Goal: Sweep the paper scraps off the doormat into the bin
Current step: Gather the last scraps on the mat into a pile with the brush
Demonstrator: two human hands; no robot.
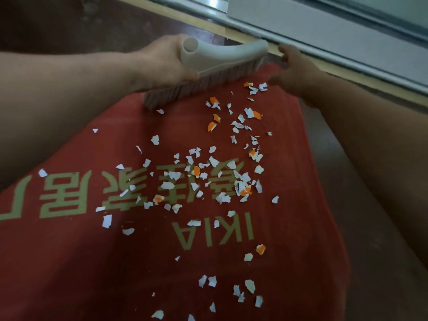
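A red doormat (115,262) with gold lettering fills most of the view. Several white and orange paper scraps (208,177) lie scattered over its middle and right side. My left hand (162,63) grips the near end of a grey brush head (222,55), whose pinkish bristles (196,86) rest on the mat's far end. My right hand (294,70) hovers at the mat's far right corner, fingers loosely curled and holding nothing. No bin is in view.
A grey sliding-door track (324,31) and a pale threshold strip (243,37) run along the far edge of the mat. Dark floor (347,181) lies to the right of the mat and at the far left.
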